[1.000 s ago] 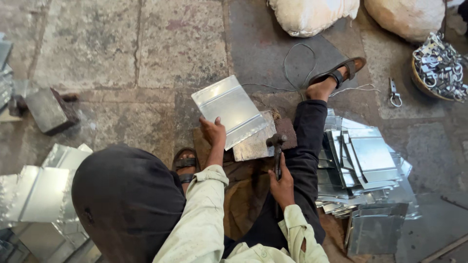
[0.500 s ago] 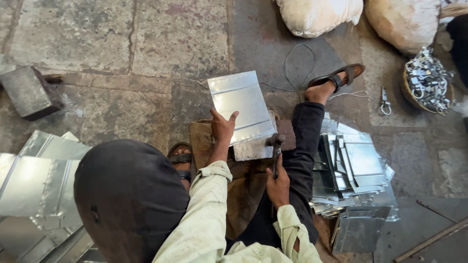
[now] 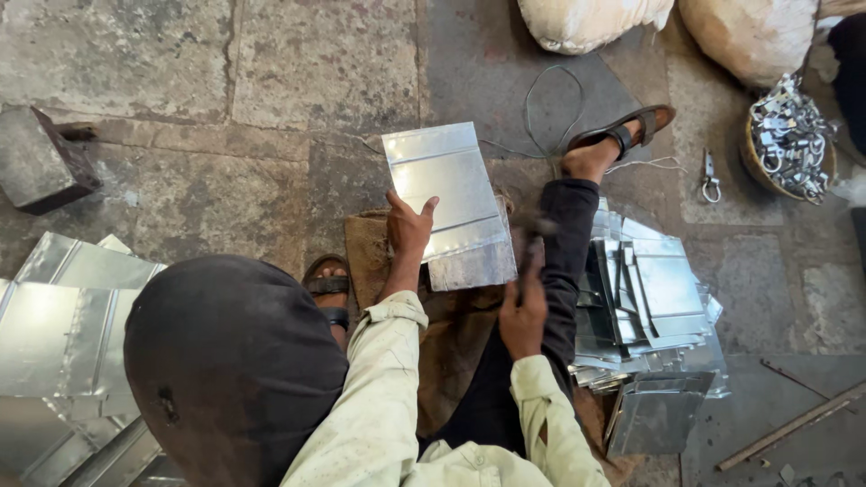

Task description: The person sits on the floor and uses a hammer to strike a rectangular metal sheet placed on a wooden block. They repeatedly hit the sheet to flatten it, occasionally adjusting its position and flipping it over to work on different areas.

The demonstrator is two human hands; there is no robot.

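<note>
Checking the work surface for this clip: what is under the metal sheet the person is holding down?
The metal sheet lies over brown sacking on the stone floor. Whatever sits directly beneath its middle is covered.

One folded metal sheet (image 3: 448, 203) sits at the frame's centre, under one left hand (image 3: 409, 227). One right hand (image 3: 523, 316) grips one hammer (image 3: 532, 252), blurred. Two sandalled feet show: one (image 3: 613, 144) at upper centre-right, one (image 3: 329, 289) at centre-left. Two pale stuffed sacks lie along the top edge, one (image 3: 591, 20) at centre, one (image 3: 753, 36) to its right. One basket of small metal pieces (image 3: 789, 135) stands at upper right, one metal clip (image 3: 711, 180) beside it. One dark block (image 3: 41, 158) rests at upper left. Two heaps of cut sheets: one (image 3: 649, 298) at right, one (image 3: 63, 334) at lower left; the sheets in each are too overlapped to count. One thin rod (image 3: 794, 424) lies at lower right.
</note>
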